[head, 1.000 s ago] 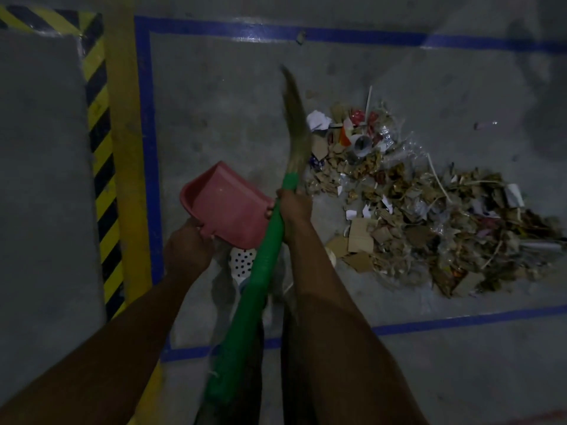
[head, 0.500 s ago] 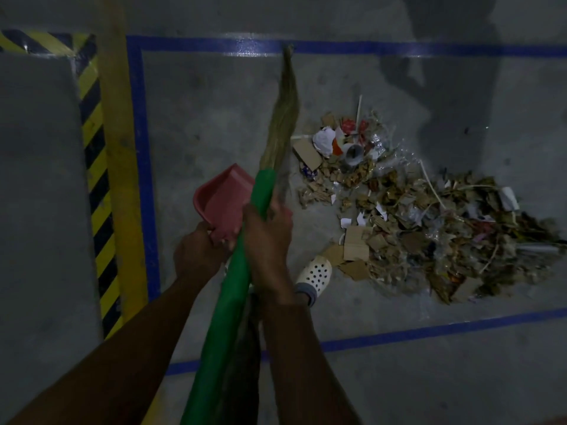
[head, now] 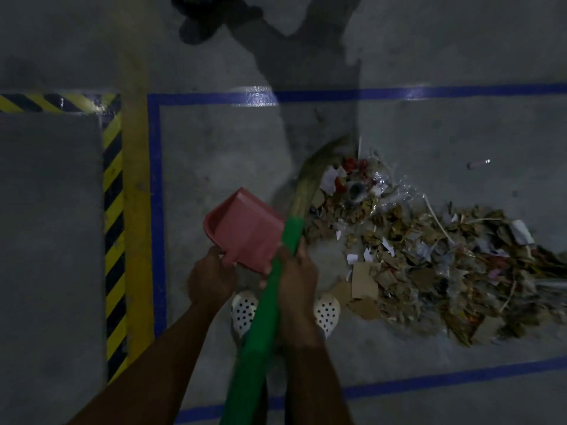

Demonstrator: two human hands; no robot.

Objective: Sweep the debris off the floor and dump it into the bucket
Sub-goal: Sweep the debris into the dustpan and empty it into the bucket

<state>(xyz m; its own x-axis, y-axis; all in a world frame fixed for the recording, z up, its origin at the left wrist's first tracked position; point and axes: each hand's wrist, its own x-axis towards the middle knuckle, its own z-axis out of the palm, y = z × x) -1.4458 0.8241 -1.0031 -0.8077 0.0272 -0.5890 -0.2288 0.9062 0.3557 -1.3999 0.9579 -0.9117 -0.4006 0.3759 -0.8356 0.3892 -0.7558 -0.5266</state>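
Both grips are full, your left grip [head: 211, 279] holding the pink dustpan [head: 245, 228], your right grip [head: 296, 277] wrapping the green broom [head: 259, 332], beside cardboard debris [head: 429, 259] heaped on the floor [head: 214, 148], likely light and scatter-prone.

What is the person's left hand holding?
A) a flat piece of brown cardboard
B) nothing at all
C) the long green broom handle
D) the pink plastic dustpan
D: the left hand grips the pink plastic dustpan at its near end, while the right hand holds the green-handled broom.
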